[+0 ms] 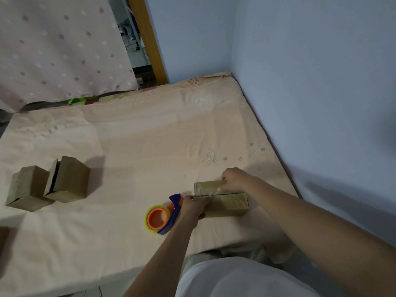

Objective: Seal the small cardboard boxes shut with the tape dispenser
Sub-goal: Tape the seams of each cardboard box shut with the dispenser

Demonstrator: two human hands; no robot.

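A small cardboard box [225, 203] lies on the peach bed sheet [139, 142] at right of centre, its top flaps nearly closed with a dark seam between them. My left hand [194, 207] grips the box's left end. My right hand [234, 179] rests on the far flap, fingers pressing it down. The tape dispenser [164, 215], blue with an orange hub and a clear tape roll, lies on the sheet just left of my left hand, touched by neither hand.
Two more cardboard boxes [27, 187] [68, 179] stand at the left, one with a gaping flap. Another box's corner [3, 236] shows at the left edge. A blue wall [310, 93] borders the bed on the right. A dotted cloth [60, 46] hangs behind.
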